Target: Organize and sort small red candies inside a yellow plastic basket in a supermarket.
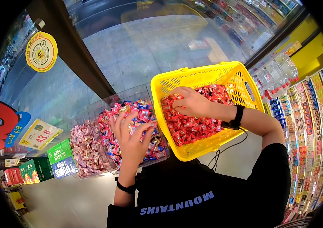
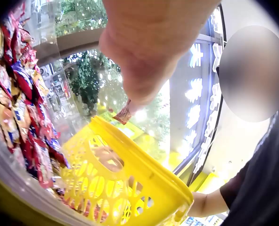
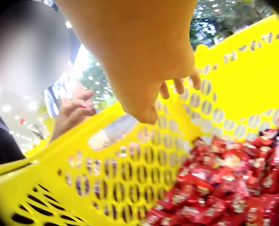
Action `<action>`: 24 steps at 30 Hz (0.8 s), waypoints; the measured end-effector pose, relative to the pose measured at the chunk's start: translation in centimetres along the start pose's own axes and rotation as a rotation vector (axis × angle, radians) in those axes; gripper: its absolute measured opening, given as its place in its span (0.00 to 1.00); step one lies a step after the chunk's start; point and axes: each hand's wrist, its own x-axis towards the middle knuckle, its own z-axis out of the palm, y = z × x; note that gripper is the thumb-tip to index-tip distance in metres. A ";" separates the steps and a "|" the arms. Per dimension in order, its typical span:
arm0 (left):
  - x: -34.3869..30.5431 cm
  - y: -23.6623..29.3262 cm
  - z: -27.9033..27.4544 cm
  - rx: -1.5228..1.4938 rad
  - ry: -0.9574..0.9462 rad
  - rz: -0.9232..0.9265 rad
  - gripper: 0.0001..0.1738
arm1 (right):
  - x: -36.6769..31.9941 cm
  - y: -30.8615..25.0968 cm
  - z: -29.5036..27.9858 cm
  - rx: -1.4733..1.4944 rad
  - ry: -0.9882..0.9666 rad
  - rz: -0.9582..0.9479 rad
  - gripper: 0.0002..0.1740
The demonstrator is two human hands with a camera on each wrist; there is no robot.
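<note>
My left hand [image 1: 131, 140] is raised over a clear bin of mixed wrapped candies [image 1: 110, 152], beside the yellow basket. Its thumb and finger pinch a small wrapped candy [image 2: 123, 114], which shows red at the fingertips in the right wrist view. The yellow basket [image 1: 186, 155] holds a thick layer of red-wrapped candies [image 1: 192, 131]. Inside it, my right hand [image 1: 192, 102] hovers low over these candies near the left wall. Its fingers [image 3: 178, 85] hang loosely bent, and no candy shows between them and the thumb.
Left of the mixed bin stands another bin of pale pink-wrapped candies [image 1: 85, 146]. Beer cartons [image 1: 60, 157] and a price sign [image 1: 41, 134] are farther left. A window [image 1: 131, 49] runs behind, stocked shelves [image 1: 309, 125] line the right, and a black cable [image 1: 222, 151] hangs by the basket.
</note>
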 end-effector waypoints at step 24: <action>-1.5 -0.6 -0.1 0.044 -0.169 -0.119 0.29 | -0.2 2.0 1.4 -0.412 0.095 -0.130 0.12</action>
